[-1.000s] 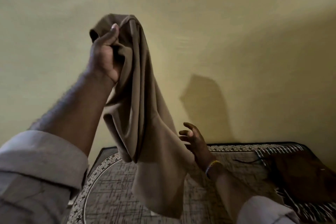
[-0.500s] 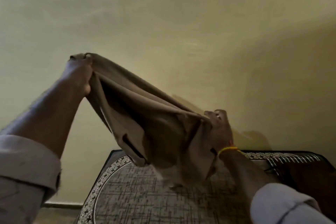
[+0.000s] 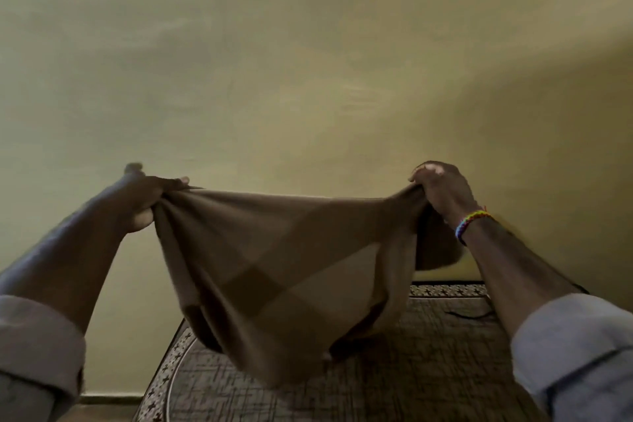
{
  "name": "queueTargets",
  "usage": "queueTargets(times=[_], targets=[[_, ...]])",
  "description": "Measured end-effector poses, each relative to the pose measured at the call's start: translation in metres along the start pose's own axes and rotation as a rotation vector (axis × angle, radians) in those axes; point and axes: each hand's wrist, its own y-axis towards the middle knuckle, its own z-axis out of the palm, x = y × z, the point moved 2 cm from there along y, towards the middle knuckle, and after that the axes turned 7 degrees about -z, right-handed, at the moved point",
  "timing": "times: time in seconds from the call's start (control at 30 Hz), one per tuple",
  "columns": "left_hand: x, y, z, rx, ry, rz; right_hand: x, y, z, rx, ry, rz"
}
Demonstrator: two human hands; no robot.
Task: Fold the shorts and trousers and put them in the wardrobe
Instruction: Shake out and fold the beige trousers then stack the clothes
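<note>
Slippage is the main risk: the brown garment (image 3: 274, 271) hangs stretched in the air between two bunched handfuls, and if either grip loosens, that end would likely drop and the layers would skew before any fold. The left hand (image 3: 142, 197) is clamped on one end, the right hand (image 3: 442, 188) on the other, well apart. The cloth sags between them above the patterned mat (image 3: 411, 370), not touching it as far as shows.
</note>
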Motion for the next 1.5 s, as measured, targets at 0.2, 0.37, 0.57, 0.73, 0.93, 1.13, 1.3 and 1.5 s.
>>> queueTargets(times=[0.2,0.37,0.57,0.73,0.93,1.13,1.3,1.5], targets=[[0.008,-0.013,-0.008,0.267,0.355,0.066,-0.02,0.003,-0.017,0.241,-0.273,-0.193],[0.016,-0.006,-0.001,0.033,0.779,0.175,-0.026,0.0,-0.013,0.199,-0.547,-0.17],[0.025,0.017,0.017,-0.157,1.147,0.328,-0.02,0.0,0.01,0.103,-0.806,0.125],[0.047,0.052,0.039,0.123,0.993,0.005,-0.029,0.013,0.03,0.485,-0.489,0.476],[0.063,0.111,0.097,0.054,-0.227,-0.36,-0.068,0.05,0.084,0.089,0.413,0.644],[0.015,0.126,0.107,-0.016,-0.694,0.077,-0.031,0.053,0.077,-0.409,0.115,-0.049],[-0.001,0.111,0.077,0.002,-0.619,0.463,-0.017,0.024,0.051,-0.417,-0.245,-0.347],[0.104,0.071,0.035,-0.035,0.235,0.397,-0.056,-0.067,0.041,-0.288,-0.66,-0.15]])
